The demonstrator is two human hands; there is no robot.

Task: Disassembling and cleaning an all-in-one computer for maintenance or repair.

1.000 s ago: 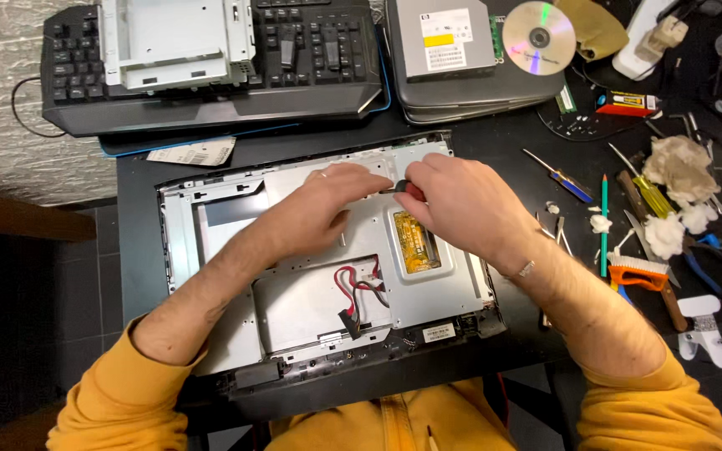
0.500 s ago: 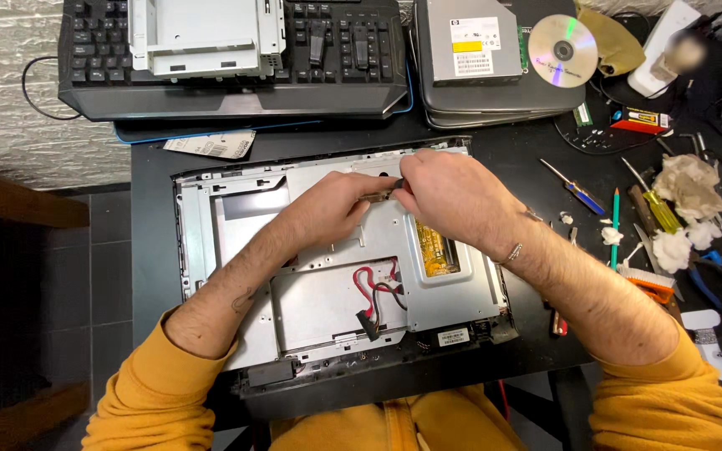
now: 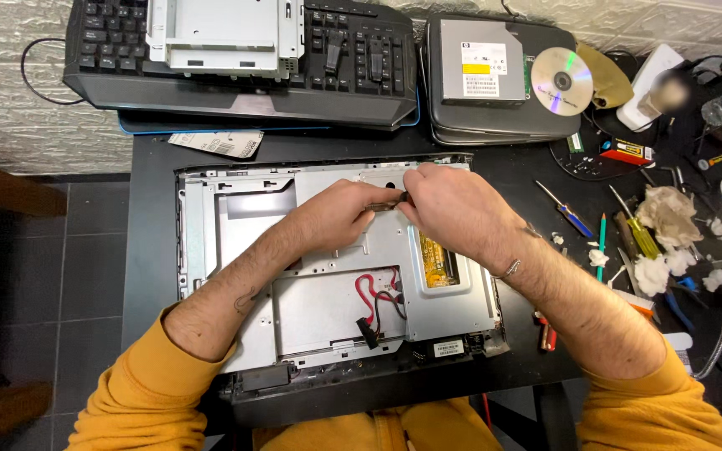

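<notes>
Mid-teardown: rear cover already off, metal chassis [image 3: 327, 309] at frame centre still in place, left hand [image 3: 340, 215] and right hand [image 3: 453, 209] pinched together on a small dark part [image 3: 388, 199] near its upper edge, red cable [image 3: 373, 292] still attached.

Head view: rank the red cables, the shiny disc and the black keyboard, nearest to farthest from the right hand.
From the right hand:
1. Red cables, just below-left inside the metal chassis.
2. Shiny disc, up and to the right.
3. Black keyboard, at the top; its near end is hard to separate from the disc.
</notes>
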